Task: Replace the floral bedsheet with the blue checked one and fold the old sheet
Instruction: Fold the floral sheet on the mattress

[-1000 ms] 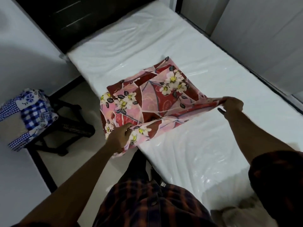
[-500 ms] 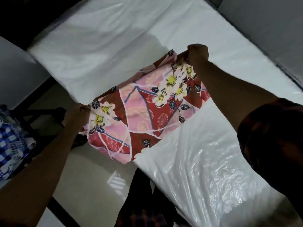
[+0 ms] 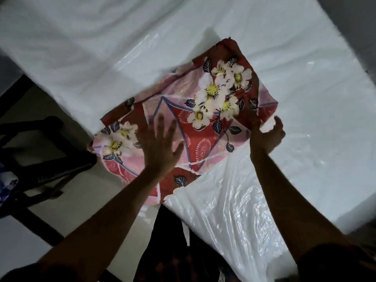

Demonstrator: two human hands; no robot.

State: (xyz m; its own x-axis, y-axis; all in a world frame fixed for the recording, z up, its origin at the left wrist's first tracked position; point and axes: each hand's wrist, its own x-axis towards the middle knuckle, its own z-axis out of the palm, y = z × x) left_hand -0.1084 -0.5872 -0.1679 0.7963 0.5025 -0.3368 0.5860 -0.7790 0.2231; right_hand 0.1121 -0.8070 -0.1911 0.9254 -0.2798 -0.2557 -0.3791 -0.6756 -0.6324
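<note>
Overhanging the mattress [image 3: 101,58] edge under the flat, spread left hand [image 3: 160,149], the floral sheet [image 3: 203,139] may slide floorward; whether the blurred right hand [image 3: 266,137] grips it is unclear.

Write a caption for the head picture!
Left hand presses the folded red-and-pink floral bedsheet on the plastic-wrapped white mattress; right hand grips its edge.

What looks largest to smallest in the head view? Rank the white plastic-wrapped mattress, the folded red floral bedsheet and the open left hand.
1. white plastic-wrapped mattress, filling most of the frame.
2. folded red floral bedsheet.
3. left hand, clearly smallest though closest to the camera.
</note>
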